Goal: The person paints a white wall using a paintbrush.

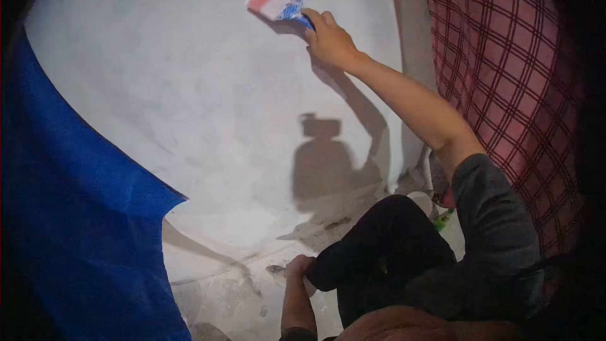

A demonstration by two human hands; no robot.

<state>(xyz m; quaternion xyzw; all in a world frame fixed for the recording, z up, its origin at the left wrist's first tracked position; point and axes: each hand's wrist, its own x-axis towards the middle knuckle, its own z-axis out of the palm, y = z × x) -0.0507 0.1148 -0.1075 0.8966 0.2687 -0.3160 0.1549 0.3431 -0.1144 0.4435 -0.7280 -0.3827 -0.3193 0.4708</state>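
Observation:
My right hand (329,41) is raised against a white wall (189,88) and grips a wide putty scraper (278,3) with a blue handle and a reddish blade edge. The blade lies flat on the wall, up and left of the hand. My left hand (298,267) is low, beside my bent knee in dark trousers (379,246), resting near the dusty floor (227,290). Its fingers are curled; whether it holds anything is hidden by the knee.
A blue tarp (76,215) hangs along the left side. A red checked cloth (505,76) hangs at the right. Small objects, one green (443,219), lie at the wall's foot by my knee. My shadow falls on the wall.

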